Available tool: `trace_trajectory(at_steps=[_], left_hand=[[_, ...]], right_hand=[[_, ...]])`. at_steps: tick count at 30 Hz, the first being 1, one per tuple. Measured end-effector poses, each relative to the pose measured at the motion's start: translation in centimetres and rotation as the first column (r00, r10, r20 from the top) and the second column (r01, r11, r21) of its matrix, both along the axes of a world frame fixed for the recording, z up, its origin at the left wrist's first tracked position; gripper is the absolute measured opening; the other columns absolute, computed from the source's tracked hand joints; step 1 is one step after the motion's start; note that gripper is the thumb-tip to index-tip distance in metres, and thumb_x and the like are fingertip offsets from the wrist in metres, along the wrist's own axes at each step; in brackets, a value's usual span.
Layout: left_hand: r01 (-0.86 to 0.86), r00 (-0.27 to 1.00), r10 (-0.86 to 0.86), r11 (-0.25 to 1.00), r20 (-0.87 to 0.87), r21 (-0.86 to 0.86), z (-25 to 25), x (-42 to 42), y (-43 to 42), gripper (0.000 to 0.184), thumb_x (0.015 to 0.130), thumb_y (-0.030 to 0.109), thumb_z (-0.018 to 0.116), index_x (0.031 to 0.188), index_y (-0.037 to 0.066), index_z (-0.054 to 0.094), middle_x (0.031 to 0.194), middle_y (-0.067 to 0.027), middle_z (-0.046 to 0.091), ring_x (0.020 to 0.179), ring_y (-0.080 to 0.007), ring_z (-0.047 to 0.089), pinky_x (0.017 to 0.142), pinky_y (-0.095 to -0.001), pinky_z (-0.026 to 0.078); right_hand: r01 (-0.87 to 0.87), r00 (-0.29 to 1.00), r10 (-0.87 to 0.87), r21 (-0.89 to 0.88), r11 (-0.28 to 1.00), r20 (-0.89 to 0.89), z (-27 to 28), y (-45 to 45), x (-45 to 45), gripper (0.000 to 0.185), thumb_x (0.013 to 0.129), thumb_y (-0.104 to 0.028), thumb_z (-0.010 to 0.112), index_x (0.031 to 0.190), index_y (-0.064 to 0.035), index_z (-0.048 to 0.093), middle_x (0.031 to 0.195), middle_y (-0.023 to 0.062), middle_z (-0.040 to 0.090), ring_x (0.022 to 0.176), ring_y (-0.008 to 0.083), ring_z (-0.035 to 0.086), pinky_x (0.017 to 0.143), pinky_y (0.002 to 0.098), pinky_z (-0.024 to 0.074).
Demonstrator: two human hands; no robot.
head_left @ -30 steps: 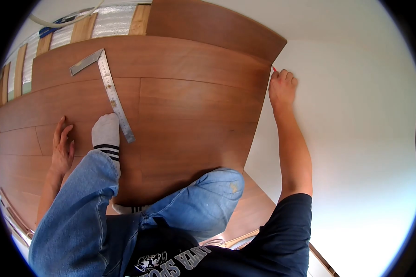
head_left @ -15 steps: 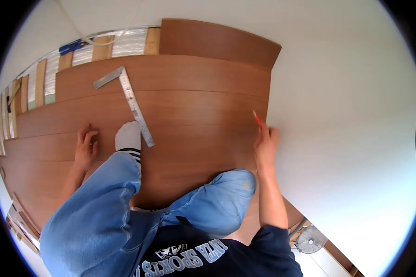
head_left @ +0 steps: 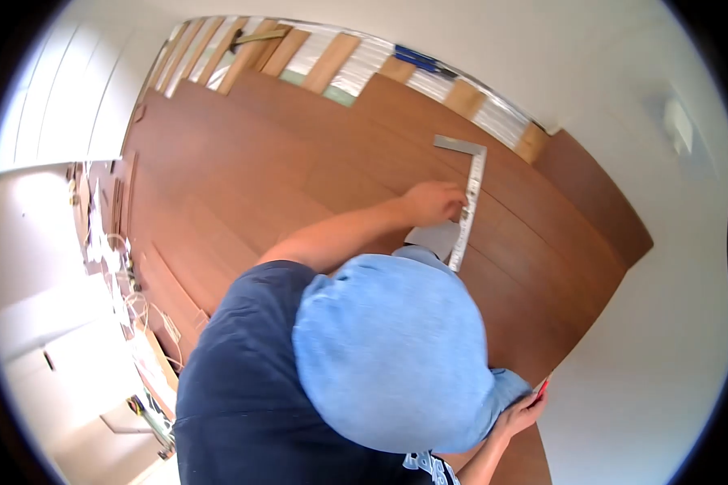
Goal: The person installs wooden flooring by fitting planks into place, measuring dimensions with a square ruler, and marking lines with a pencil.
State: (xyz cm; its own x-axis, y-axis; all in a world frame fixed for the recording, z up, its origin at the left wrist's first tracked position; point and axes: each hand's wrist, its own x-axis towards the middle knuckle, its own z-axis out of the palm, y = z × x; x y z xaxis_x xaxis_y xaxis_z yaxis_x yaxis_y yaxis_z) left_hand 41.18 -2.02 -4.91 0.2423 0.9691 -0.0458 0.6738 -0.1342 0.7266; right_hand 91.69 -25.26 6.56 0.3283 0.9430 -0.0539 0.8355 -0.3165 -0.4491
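A metal carpenter's square lies flat on the brown floor planks, its long arm pointing back toward my foot. My left hand is at that long arm, its bent fingertips closed at the edge; how firmly they grip is hard to see. In my right hand, low beside my knee, a red pencil is held close to the wall side of the floor. My sock shows beside the square, and my bent knee in blue jeans covers much of the middle.
Wooden battens over silvery sheeting show along the far edge, with a blue tool and a hammer there. A loose plank lies against the white wall. Cables and tools clutter the left side.
My view has swung to the left. My left hand has moved from the floor beside my foot to the square. My right hand, still with the pencil, is now lower beside my knee.
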Motion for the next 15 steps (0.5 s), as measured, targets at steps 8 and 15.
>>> trace_trajectory(at_steps=[8, 15], left_hand=[[0.007, 0.997, -0.027, 0.96, 0.068, 0.28, -4.7, -0.1, -1.7, 0.02, 0.091, 0.009, 0.066, 0.107, 0.017, 0.074, 0.1, -0.0066, 0.068, 0.094, -0.0313, 0.068, 0.084, -0.0475, 0.054], [0.19, 0.981, -0.189, 0.982, 0.039, -0.021, -3.1, -1.9, -1.4, 0.027, 0.092, 0.011, 0.068, 0.118, 0.013, 0.075, 0.121, -0.0111, 0.069, 0.119, -0.0355, 0.064, 0.106, -0.0486, 0.052]], right_hand=[[-0.119, 0.989, 0.126, -0.081, 0.99, 0.08, -1.3, 0.3, 1.9, 0.037, 0.116, -0.024, 0.048, 0.137, 0.004, 0.061, 0.123, 0.0238, 0.067, 0.111, 0.0401, 0.064, 0.098, 0.0456, 0.0518], [-0.325, 0.912, 0.384, -0.322, 0.889, 0.141, 1.4, 10.7, 2.4, 0.038, 0.112, -0.014, 0.05, 0.148, -0.0125, 0.062, 0.122, 0.0224, 0.068, 0.111, 0.0432, 0.066, 0.092, 0.0482, 0.0553]])
